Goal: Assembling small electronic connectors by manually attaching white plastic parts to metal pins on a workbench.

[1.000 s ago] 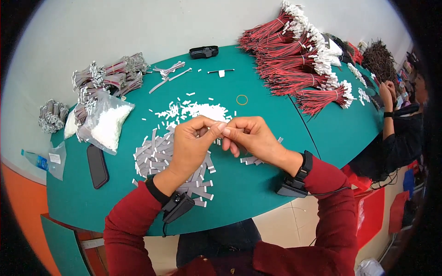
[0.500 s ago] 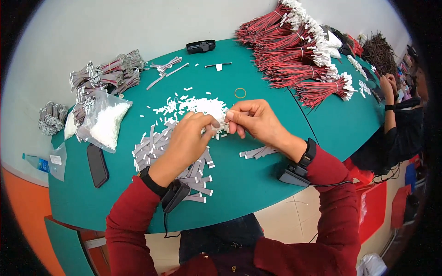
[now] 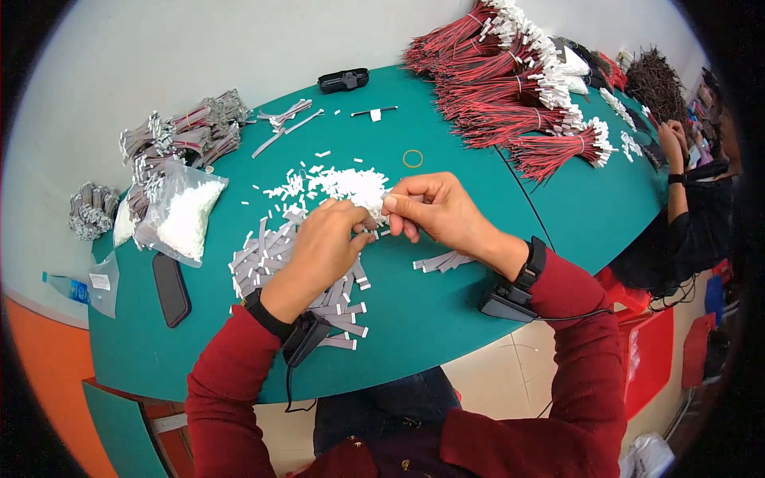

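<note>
Over the green table, my two hands work close together with fingertips almost meeting. My left hand is closed in a pinch above a heap of short grey flat ribbon cables with white ends. A pile of small white plastic pieces lies just beyond its fingers. My right hand pinches thumb against forefinger at the right edge of that pile. What either pinch holds is too small and covered to make out. Below my right wrist lie a few more ribbon cables.
Bundled grey cables, a clear bag of white pieces and a dark phone stand left. Red-black wire bundles fill the back right. A rubber band lies beyond my right hand. Another person sits far right.
My right fingertips have shifted slightly left toward my left hand, and both hands remain pinched. The whole view has moved a little; the piles look the same.
</note>
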The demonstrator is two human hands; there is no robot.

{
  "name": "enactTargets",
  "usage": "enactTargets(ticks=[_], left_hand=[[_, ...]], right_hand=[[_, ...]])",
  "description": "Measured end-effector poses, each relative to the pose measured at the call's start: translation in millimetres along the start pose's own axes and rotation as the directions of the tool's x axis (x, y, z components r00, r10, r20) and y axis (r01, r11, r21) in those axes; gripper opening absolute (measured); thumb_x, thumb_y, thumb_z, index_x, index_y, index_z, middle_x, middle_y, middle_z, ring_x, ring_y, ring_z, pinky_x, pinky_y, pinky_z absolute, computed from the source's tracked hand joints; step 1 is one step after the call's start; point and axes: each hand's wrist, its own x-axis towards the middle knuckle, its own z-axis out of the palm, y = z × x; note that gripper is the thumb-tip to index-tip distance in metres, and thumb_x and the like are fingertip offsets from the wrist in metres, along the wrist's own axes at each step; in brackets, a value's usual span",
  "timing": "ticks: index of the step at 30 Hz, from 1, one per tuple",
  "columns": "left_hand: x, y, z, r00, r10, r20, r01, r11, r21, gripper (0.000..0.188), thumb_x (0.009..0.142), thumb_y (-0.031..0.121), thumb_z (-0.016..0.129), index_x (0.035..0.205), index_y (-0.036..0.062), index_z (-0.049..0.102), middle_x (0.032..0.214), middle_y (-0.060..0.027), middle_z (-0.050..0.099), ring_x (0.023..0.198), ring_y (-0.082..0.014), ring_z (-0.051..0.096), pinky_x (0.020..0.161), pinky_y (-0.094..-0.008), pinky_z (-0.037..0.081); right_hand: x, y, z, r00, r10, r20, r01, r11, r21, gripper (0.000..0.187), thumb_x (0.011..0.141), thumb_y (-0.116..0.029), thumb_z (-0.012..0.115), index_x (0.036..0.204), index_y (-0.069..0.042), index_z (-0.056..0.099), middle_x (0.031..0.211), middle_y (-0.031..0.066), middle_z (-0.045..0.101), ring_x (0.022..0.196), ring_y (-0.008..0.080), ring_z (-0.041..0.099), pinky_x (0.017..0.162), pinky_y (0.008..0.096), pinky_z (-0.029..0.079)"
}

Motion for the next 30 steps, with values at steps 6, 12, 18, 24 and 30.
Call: enactTargets(ticks=[6,12,18,24,30], left_hand=[[4,-4,-5,1.000,-0.002,-0.002,0.002,0.998,-0.055,0.013,0.071,0.007,0.068,0.083,0.0044,0.063,0.078,-0.0062,0.062,0.074,-0.0198,0.057,0.065,-0.0303,0.045],[10,-3,-18,0.933,-0.231,0.276,0.354,0.447,-0.821,0.010,0.082,0.010,0.063,0.086,0.0017,0.061,0.085,-0.0063,0.063,0.080,-0.0119,0.060,0.070,-0.0238,0.047],[11,-9,-21,0.928,-0.158,0.336,0.352,0.089,-0.932,0.015,0.085,0.012,0.059,0.096,0.0014,0.059,0.087,-0.0061,0.062,0.080,-0.0118,0.059,0.072,-0.0237,0.047],[11,-13,-20,0.929,-0.106,0.354,0.356,-0.004,-0.935,0.013,0.087,0.013,0.058,0.095,0.0036,0.056,0.081,-0.0030,0.059,0.072,-0.0096,0.055,0.067,-0.0214,0.045],[9,-11,-18,0.932,-0.087,0.353,0.356,0.022,-0.934,0.013,0.087,0.014,0.058,0.094,0.0039,0.056,0.078,-0.0012,0.057,0.070,-0.0086,0.054,0.066,-0.0205,0.044]], right_hand=[[-1,-6,1,1.000,0.009,-0.010,-0.010,1.000,-0.014,0.021,0.089,-0.016,0.053,0.077,-0.001,0.060,0.064,0.0014,0.059,0.052,0.0047,0.051,0.047,0.0185,0.042],[-5,-9,1,0.999,-0.051,-0.016,0.051,0.999,0.002,0.018,0.089,-0.017,0.054,0.080,-0.003,0.061,0.065,0.0019,0.061,0.050,0.0046,0.051,0.043,0.0168,0.036],[-4,-5,2,0.995,-0.101,0.005,0.101,0.995,0.027,0.018,0.090,-0.016,0.053,0.081,-0.002,0.061,0.065,0.0024,0.061,0.050,0.0046,0.051,0.044,0.0168,0.037],[-4,-7,4,0.997,-0.057,0.057,0.057,0.998,0.000,0.018,0.090,-0.015,0.053,0.081,-0.002,0.061,0.064,0.0027,0.060,0.049,0.0047,0.050,0.045,0.0170,0.038],[-6,-6,5,0.992,-0.031,0.118,0.039,0.997,-0.061,0.016,0.090,-0.013,0.053,0.082,-0.002,0.061,0.063,0.0027,0.060,0.049,0.0047,0.050,0.045,0.0173,0.037]])
